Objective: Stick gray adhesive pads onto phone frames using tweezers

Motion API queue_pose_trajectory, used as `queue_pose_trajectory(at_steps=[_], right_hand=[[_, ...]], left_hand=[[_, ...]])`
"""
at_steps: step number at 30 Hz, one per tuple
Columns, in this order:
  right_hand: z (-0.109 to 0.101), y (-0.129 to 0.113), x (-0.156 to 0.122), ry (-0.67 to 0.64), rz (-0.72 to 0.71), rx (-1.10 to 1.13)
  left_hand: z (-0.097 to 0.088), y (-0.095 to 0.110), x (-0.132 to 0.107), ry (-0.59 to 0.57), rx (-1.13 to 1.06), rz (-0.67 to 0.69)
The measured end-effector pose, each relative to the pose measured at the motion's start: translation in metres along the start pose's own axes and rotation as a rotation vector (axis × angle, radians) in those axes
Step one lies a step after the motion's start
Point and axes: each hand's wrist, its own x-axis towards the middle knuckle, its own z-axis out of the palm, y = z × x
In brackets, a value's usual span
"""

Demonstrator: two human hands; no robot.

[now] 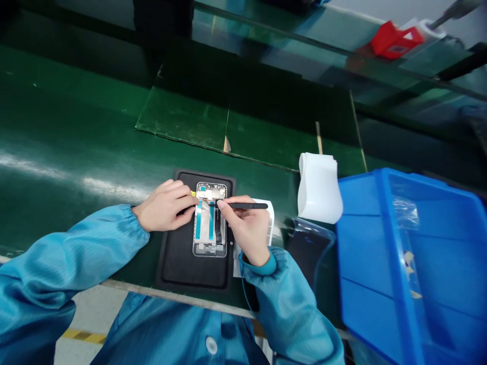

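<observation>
An opened phone frame [210, 219] is laid flat on a black mat [190, 268] at the near edge of the green worktop [76, 142]. Its far left edge is touched by the curled fingers of the left hand [165, 205] (whether that grip is clamped on it cannot be told). A slim black tool [247, 206] is held in the right hand [247, 228], the grip closed around it, its tip set on the frame's far end.
</observation>
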Motion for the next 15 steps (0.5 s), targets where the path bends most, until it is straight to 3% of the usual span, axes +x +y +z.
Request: queue_pose_trajectory(at_steps=[15], right_hand=[[0.0010,0.0002,-0.0017,0.003,-0.017,-0.024]], left_hand=[[-0.0004,0.0002,0.0001,-0.004,0.008,-0.002]])
